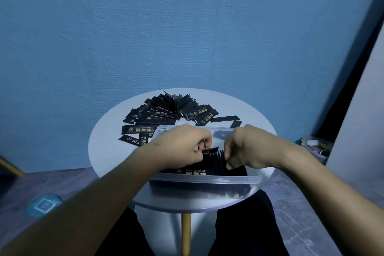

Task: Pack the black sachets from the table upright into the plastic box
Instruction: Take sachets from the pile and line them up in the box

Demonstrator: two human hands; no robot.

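A clear plastic box (207, 181) stands at the near edge of the round white table (255, 114). A row of black sachets (216, 163) stands upright inside it. Both hands are over the box. My left hand (182, 145) pinches a black sachet (211, 150) at its top, just above the row. My right hand (245, 147) has curled fingers that hold the tops of the upright sachets. A loose pile of black sachets (164, 114) lies fanned out on the table behind the box.
A blue wall rises right behind the table. On the floor at the left lies a teal lid (44, 204). A container with odds and ends (315, 147) sits on the floor at the right, beside a pale panel.
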